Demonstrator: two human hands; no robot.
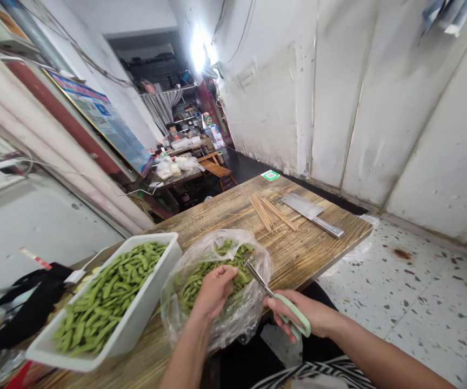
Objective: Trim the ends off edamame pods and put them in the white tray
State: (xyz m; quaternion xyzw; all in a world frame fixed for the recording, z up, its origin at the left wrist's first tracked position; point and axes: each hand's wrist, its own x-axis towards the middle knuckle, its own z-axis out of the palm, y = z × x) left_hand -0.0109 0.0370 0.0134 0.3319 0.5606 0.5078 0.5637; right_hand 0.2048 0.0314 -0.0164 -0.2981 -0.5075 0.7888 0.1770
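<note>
- Scissors (276,296) with pale green handles: in right hand (314,313), fingers curled round the handles, just past the table's near edge; blades point at the left hand over the bag.
- Left hand (217,286): thumb and fingers drawn together, pinching one green pod (240,277) close to the blade tips.
- Clear plastic bag (237,327): mouth spread wide, at the table's near edge, overhanging it a bit; loose pods (193,286) inside, below left hand.
- White tub (138,310): left of the bag, toward the table's left end, set at a slant; filled with a heap of green pods (112,297).
- Wooden sticks (272,215): loose bunch beyond the bag, between it and the far right corner, some fanned out.
- Cleaver (306,208): flat, along the table's right edge, handle toward the near right corner.
- Green-and-white card (270,175) with a square code: at far right corner.
- Table (314,248): brown wood, visible grain.
- Black item (34,302): left of the tub, blurred.
- Background: wooden stool (217,168) beyond the far edge; speckled floor (399,292) past the right edge.
</note>
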